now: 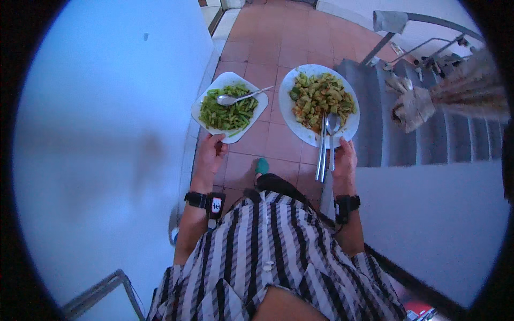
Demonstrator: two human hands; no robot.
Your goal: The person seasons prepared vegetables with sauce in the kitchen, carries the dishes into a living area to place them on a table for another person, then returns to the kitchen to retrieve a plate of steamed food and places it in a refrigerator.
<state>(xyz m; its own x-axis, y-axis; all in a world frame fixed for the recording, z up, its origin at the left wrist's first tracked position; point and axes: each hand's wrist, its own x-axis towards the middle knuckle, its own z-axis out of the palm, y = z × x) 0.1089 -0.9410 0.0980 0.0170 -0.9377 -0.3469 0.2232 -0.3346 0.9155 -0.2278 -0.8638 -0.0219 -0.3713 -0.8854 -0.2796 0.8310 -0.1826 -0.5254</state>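
My left hand grips the near edge of a white squarish plate, thumb on the rim. Chopped green vegetables fill it, and a spoon lies across them with its handle past the right rim. In my right hand is a white oval plate, held at its near edge. It carries a cooked dish of pale green and yellowish pieces. A pair of chopsticks and a metal spoon rest on it, their handles sticking out over the near rim. Both plates are in the air above the floor.
Reddish floor tiles run ahead between a white wall on the left and grey stairs on the right. A metal handrail borders the stairs. Tied brown cloth or sacking hangs beside them. A doorway stands far left.
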